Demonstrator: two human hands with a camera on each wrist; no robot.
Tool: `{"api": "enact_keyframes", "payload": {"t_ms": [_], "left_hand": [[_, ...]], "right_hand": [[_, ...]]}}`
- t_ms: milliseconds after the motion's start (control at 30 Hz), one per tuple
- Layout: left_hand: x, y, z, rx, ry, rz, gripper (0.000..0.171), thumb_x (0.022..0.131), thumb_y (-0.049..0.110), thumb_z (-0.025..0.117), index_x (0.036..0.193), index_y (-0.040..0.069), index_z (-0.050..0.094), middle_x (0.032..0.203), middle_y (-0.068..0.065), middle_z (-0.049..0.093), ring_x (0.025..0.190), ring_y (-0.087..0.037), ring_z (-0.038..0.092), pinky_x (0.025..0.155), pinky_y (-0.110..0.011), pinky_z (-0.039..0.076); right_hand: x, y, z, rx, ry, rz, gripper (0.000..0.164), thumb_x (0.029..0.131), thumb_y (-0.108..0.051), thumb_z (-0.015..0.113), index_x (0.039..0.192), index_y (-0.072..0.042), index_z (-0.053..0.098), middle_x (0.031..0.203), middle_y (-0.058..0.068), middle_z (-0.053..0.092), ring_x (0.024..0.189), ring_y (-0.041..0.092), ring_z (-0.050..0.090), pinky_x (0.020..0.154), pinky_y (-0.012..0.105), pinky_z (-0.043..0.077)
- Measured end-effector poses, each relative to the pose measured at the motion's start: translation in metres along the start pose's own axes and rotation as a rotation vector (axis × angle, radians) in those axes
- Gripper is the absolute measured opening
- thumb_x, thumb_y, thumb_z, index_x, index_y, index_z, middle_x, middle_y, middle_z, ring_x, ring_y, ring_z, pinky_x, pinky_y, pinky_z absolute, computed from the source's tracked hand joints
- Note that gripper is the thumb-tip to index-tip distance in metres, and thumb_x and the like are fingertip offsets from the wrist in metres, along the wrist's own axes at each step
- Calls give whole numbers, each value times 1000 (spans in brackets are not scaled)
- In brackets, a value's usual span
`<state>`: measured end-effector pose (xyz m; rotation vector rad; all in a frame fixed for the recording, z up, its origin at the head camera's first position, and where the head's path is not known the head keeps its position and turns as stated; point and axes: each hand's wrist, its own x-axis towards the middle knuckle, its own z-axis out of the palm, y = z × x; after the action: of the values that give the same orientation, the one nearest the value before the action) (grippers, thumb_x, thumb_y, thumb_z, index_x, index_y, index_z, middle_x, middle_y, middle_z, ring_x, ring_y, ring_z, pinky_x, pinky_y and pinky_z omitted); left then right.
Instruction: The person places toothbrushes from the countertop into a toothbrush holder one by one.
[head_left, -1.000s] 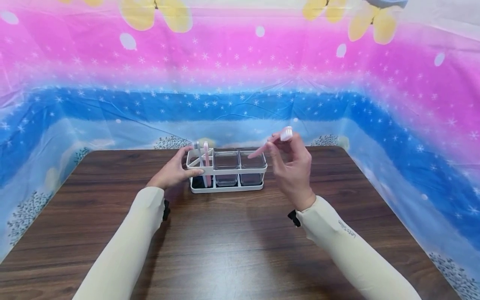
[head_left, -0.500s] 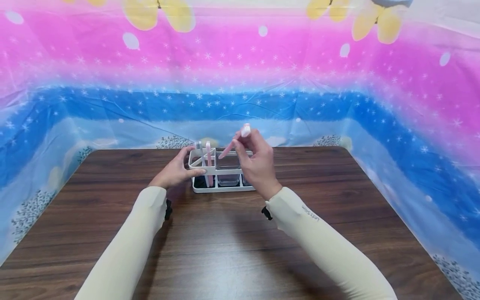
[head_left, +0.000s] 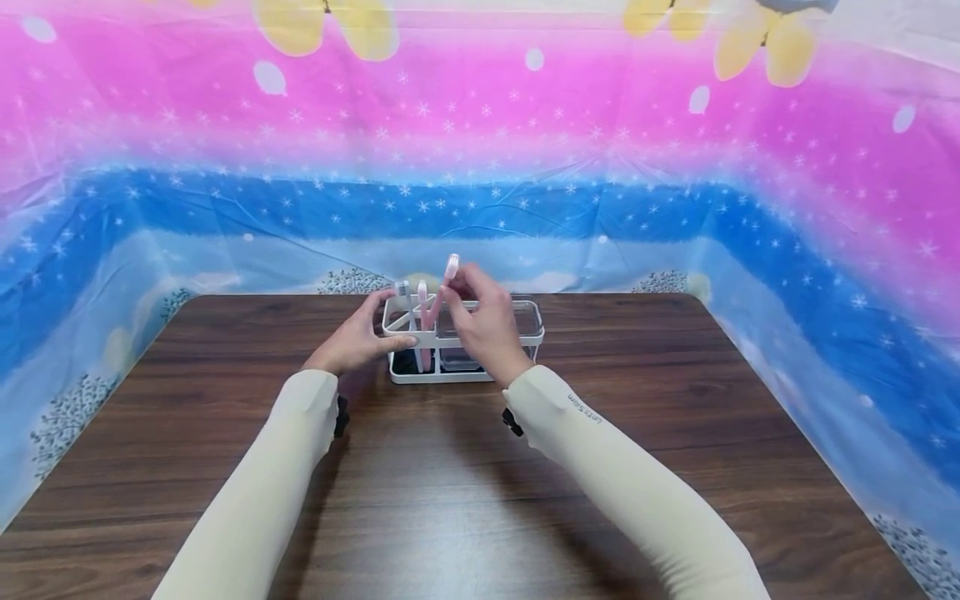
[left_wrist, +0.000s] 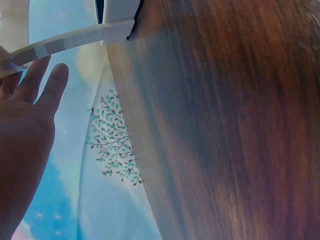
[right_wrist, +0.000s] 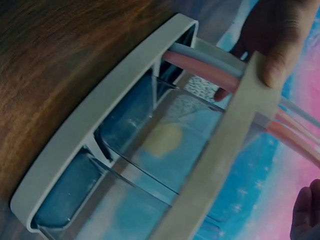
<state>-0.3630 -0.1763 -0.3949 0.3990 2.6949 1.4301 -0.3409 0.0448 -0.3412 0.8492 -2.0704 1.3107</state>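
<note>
A white toothbrush holder [head_left: 534, 340] stands on the table, with a divided section at its left end. My left hand [head_left: 348, 337] holds that end, thumb on the front rail [right_wrist: 240, 127] and fingers behind. Two toothbrushes stand in this section: a grey-white one [head_left: 402, 289] and a pink toothbrush [head_left: 422, 293]. My right hand [head_left: 483, 321] pinches another pink toothbrush [head_left: 452, 267] near its bristle head; its handle slants down left over the divided section, close to the standing pair. In the left wrist view, my left fingers [left_wrist: 52, 90] reach behind the holder's rail [left_wrist: 65, 44].
Two clear cups [right_wrist: 125, 120] sit in the holder's middle and right sections, partly hidden by my right hand in the head view. Dark wood tabletop [head_left: 450, 483] surrounds the holder. A pink and blue patterned cloth [head_left: 480, 133] hangs behind and along the sides.
My right hand has carried the pink toothbrush leftward, from right of the holder to over its divided section, and the brush now stands steeper. My left hand stays at the holder's left end.
</note>
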Motion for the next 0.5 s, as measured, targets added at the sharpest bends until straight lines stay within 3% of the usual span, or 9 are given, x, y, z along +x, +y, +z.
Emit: {"api": "enact_keyframes", "payload": {"t_ms": [167, 333, 500], "left_hand": [[0, 1, 2, -17, -13, 2, 98, 78, 48, 74, 150, 20, 13, 146, -20, 32, 129, -35, 37, 100, -53, 34], [0, 2, 4, -20, -12, 2, 98, 78, 49, 74, 150, 21, 13, 145, -20, 33, 128, -35, 38, 100, -54, 34], [0, 3, 5, -20, -17, 9, 99, 78, 48, 74, 150, 20, 14, 144, -21, 34, 127, -35, 39, 99, -53, 35]], "right_hand": [[-3, 7, 8, -70, -78, 103, 5, 93, -13, 63, 97, -11, 61, 89, -3, 60, 87, 12, 56, 78, 29, 49], [-7, 14, 12, -119, -158, 215, 3, 93, -16, 62, 96, -14, 60, 88, -4, 58, 86, 12, 51, 72, 24, 47], [-10, 19, 14, -157, -218, 253, 3, 95, -16, 60, 96, -14, 61, 90, -5, 58, 87, 12, 50, 72, 24, 47]]}}
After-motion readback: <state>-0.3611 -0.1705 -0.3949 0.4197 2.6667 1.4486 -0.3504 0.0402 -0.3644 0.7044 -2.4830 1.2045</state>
